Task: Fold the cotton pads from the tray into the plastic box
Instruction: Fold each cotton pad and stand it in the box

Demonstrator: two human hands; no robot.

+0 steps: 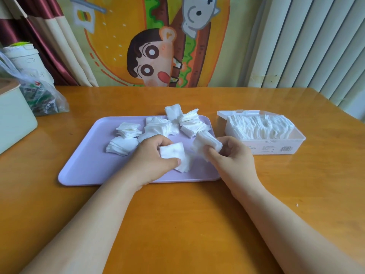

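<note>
My left hand [152, 158] pinches a few cotton pads [172, 153] over the tray [85, 171]; my right hand [234, 156] grips a second stack [207, 143], near the plastic box [276, 148] on the bench [177, 224].

I see a glossy wooden table [177, 224] backed by a bright cartoon hanging [158, 46], a maroon-and-cream curtain [49, 46] at left and a white ribbed panel [306, 46] at right.

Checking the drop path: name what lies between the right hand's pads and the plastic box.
Head view: only the purple tray's rim and a thin strip of bare wooden table.
</note>
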